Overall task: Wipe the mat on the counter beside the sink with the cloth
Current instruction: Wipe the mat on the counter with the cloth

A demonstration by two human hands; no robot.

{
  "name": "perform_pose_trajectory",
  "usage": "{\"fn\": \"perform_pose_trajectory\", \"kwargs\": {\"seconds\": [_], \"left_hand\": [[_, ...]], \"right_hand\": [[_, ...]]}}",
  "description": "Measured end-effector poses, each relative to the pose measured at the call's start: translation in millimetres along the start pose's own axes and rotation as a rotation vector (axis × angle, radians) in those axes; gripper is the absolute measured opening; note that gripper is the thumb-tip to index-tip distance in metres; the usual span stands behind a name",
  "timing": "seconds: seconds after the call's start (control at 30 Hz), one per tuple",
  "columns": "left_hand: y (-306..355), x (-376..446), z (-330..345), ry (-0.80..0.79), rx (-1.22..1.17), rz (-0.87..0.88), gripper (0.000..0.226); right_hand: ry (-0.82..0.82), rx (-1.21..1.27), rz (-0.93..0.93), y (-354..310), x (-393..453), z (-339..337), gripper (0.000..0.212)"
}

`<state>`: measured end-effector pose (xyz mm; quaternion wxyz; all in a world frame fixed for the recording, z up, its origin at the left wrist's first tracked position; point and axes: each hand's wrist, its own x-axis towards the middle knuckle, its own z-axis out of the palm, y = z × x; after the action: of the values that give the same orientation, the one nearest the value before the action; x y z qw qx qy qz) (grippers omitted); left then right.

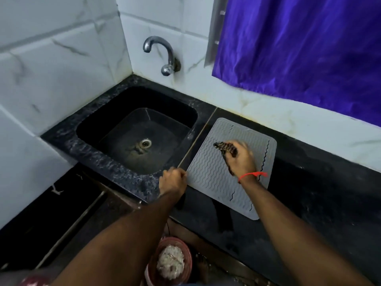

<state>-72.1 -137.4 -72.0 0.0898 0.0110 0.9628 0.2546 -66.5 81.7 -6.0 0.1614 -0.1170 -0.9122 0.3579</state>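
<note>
Here the right hand [242, 156] clamps the dark cloth [225, 148] against the grey mat [208, 174] on the counter [309, 193] beside the sink [92, 129]; the left hand [172, 180], fingers curled, pins the mat's corner. Overlapping strokes along the ridges should clean best.

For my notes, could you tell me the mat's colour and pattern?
Head view: the mat is grey with wavy zigzag ridges.

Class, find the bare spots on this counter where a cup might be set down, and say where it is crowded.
Bare counter lies right of the mat, between it and the wall; another patch lies in front of the mat. The mat itself is crowded: the right hand holds the cloth there, the left hand at its edge.
</note>
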Motion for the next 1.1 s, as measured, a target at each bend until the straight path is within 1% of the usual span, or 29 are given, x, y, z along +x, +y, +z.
{"fn": "perform_pose_trajectory", "kwargs": {"seconds": [0.1,0.2,0.3,0.47,0.53,0.6,0.67,0.7,0.77,0.87,0.9,0.93,1.0,1.1], "left_hand": [[8,1,10,0.025,0.042,-0.054,0.021],[15,-1,18,0.074,0.061,-0.124,0.023],[14,0,22,0.104,0.109,-0.152,0.021],[20,-2,30,0.128,0.168,-0.230,0.021],[23,0,30,0.149,0.190,-0.242,0.025],[24,4,29,0.137,0.196,-0.250,0.030],[23,6,28,0.114,0.195,-0.266,0.033],[22,7,28,0.108,0.195,-0.274,0.034],[21,7,28,0.104,0.194,-0.285,0.033],[22,7,27,0.103,0.185,-0.289,0.029],[22,6,27,0.098,0.184,-0.284,0.028],[22,6,27,0.097,0.186,-0.279,0.028],[22,4,27,0.100,0.189,-0.269,0.027],[21,2,28,0.095,0.182,-0.253,0.027]], "right_hand": [[-0.135,-0.175,-0.207,5,8,32,0.033],[-0.277,-0.396,-0.399,12,4,62,0.030],[-0.430,-0.440,-0.621,17,-10,81,0.036],[-0.548,-0.560,-0.830,41,-9,79,0.048],[-0.579,-0.592,-0.957,47,3,74,0.048],[-0.628,-0.622,-1.065,51,26,73,0.048],[-0.636,-0.657,-1.119,59,55,74,0.045],[-0.626,-0.679,-1.109,63,71,73,0.045],[-0.608,-0.758,-1.001,75,109,70,0.047],[-0.570,-0.896,-0.715,86,165,61,0.045],[-0.584,-0.927,-0.628,88,180,59,0.044],[-0.589,-0.930,-0.560,89,190,60,0.044],[-0.549,-0.885,-0.490,89,194,68,0.042],[-0.454,-0.743,-0.410,74,158,86,0.037]]}}
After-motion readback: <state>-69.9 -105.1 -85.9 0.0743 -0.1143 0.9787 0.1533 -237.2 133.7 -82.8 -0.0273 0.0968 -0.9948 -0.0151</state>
